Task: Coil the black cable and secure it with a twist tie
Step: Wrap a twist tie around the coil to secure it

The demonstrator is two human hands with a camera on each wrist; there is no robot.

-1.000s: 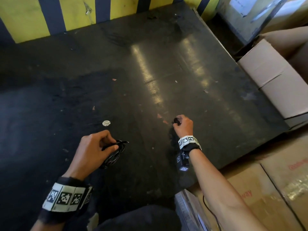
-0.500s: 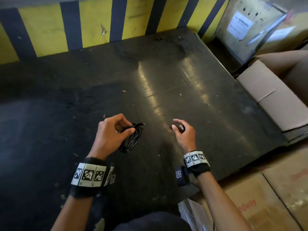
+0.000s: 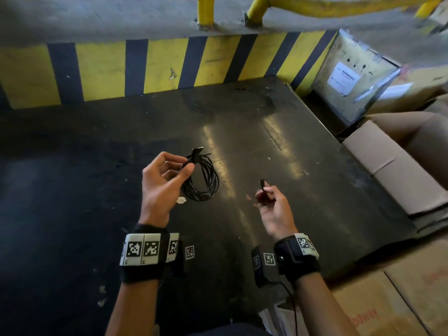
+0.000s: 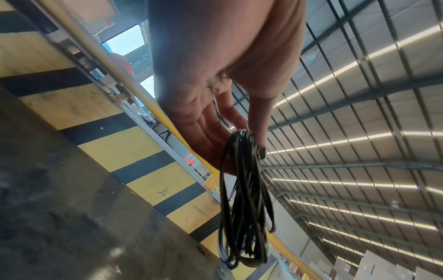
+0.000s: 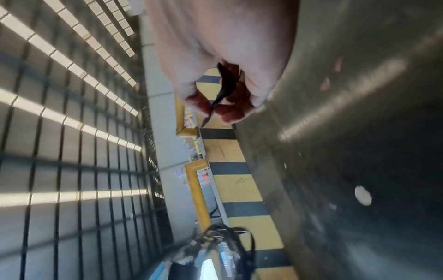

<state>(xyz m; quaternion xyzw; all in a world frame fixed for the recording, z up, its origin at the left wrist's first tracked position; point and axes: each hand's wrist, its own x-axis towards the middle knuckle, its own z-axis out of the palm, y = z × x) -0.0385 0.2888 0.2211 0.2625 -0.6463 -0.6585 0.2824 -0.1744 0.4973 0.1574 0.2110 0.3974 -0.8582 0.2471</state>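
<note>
The black cable (image 3: pixel 202 180) is wound into a loose coil of several loops and hangs in the air above the dark table (image 3: pixel 303 146). My left hand (image 3: pixel 167 175) pinches the coil at its top between thumb and fingers; the left wrist view shows the coil (image 4: pixel 242 199) dangling below the left hand (image 4: pixel 249 132). My right hand (image 3: pixel 266 197), palm up and apart from the coil on its right, pinches a short black twist tie (image 3: pixel 262 184). The right wrist view shows the thin dark tie (image 5: pixel 223 89) between thumb and fingertips of the right hand (image 5: pixel 213 111).
A yellow and black striped wall (image 3: pixel 157 69) closes the table's far side. Cardboard boxes (image 3: pixel 397 170) stand along the right edge and more boxes (image 3: pixel 388 304) at the lower right. A small white disc (image 3: pixel 181 200) lies on the table beneath my left hand.
Both hands have risen off the table. The left lifted the coil so it now hangs freely; the right picked up the tie and turned palm up. The head view tilted up.
</note>
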